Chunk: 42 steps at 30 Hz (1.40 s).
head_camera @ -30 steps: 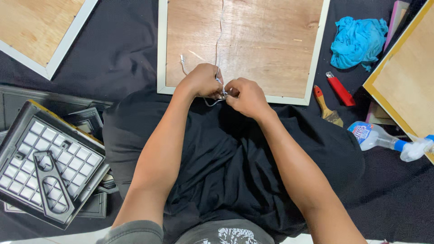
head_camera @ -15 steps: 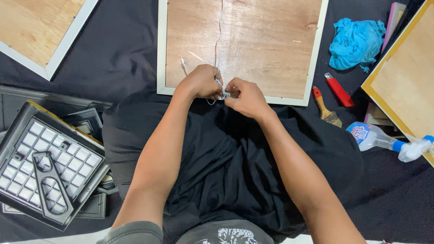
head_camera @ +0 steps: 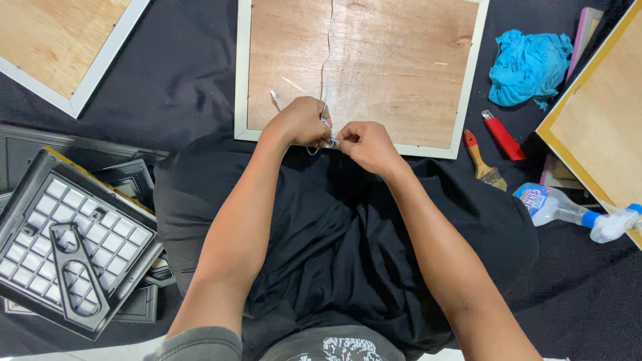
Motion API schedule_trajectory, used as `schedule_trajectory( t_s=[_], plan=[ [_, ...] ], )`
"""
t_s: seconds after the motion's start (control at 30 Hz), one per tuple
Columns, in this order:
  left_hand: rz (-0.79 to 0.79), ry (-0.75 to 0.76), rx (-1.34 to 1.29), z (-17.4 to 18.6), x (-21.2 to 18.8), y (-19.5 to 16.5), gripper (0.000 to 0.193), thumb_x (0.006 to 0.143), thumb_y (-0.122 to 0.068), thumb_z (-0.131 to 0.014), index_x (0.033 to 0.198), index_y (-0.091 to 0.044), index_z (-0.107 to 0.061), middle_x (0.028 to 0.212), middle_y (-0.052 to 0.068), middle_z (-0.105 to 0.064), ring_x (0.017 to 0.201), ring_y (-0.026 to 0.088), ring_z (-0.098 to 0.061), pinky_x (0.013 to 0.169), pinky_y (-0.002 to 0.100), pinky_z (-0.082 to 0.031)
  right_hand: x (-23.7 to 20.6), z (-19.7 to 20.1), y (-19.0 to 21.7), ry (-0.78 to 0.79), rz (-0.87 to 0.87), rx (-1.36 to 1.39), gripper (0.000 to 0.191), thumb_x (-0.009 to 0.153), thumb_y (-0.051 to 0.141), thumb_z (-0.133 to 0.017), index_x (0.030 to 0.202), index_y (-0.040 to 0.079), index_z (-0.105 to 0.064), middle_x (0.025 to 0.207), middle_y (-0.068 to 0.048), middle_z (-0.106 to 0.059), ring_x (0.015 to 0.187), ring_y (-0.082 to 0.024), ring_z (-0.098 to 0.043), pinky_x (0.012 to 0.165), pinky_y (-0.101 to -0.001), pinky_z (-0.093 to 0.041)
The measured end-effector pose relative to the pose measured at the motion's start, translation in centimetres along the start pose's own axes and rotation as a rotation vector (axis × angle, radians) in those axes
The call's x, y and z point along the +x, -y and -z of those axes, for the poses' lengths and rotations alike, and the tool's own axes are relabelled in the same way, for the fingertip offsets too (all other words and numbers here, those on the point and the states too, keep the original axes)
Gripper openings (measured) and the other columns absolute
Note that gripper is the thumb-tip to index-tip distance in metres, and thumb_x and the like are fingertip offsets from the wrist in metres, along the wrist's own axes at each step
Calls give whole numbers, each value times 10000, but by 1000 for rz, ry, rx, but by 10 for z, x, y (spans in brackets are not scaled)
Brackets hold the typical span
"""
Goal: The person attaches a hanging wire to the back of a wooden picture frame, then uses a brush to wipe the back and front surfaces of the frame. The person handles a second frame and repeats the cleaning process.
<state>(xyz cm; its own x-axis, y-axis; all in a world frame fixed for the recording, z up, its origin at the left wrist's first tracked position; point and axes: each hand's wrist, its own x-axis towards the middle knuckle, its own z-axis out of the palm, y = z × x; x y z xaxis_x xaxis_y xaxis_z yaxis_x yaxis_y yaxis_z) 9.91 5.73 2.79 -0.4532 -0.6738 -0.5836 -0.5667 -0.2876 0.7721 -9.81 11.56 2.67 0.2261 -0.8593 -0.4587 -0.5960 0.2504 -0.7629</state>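
Pinching thin white wire (head_camera: 326,60) between closed fingers of left hand (head_camera: 302,120) and right hand (head_camera: 364,142), at framed plywood panel's (head_camera: 401,73) near edge.

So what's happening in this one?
A person seated on dark cloth works with both hands at the near edge of a white-framed plywood panel. The left hand and right hand pinch a thin wire that runs up across the board. A red-handled brush, red cutter, blue rag and spray bottle lie at the right, a black plastic grid tray at the left.
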Motion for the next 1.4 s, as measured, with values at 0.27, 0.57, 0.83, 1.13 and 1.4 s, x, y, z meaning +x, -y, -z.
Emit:
schedule_trajectory(
  t_s=[0.27,0.57,0.83,1.13,1.4],
  plan=[
    [65,46,-74,1,0,0,172,674,-21,-755,830,32,-705,695,149,-742,612,197,-751,555,312,-580,-3,3,9,130,-217,156,222,880,214,-712,888,-8,-727,720,-23,-615,681,-102,-526,642,-282,-452],
    [12,30,-33,0,5,6,145,683,-55,-736,809,7,-699,696,149,-745,617,201,-746,570,321,-580,-4,-3,7,-69,320,-138,277,712,88,-787,942,-3,-663,850,-147,-681,753,-280,-659,692,-366,-537],
    [12,26,-33,-1,2,3,102,704,-37,-715,791,14,-698,683,147,-740,603,198,-730,564,320,-560,0,-1,0,-139,297,-213,95,887,62,-666,967,24,-702,943,-164,-701,867,-339,-680,771,-406,-540],
    [28,46,-63,-2,3,3,91,713,-19,-694,794,22,-702,687,144,-738,603,195,-733,572,316,-568,-1,-5,0,-303,242,-337,119,901,90,-682,1018,68,-691,965,-153,-661,866,-352,-662,770,-437,-522],
    [59,21,-52,-1,3,2,117,698,-49,-707,804,-2,-691,678,129,-732,603,197,-720,584,323,-565,-7,-5,9,-193,220,-331,199,802,92,-713,999,118,-710,1013,-123,-600,863,-334,-656,742,-431,-531]
  ],
)
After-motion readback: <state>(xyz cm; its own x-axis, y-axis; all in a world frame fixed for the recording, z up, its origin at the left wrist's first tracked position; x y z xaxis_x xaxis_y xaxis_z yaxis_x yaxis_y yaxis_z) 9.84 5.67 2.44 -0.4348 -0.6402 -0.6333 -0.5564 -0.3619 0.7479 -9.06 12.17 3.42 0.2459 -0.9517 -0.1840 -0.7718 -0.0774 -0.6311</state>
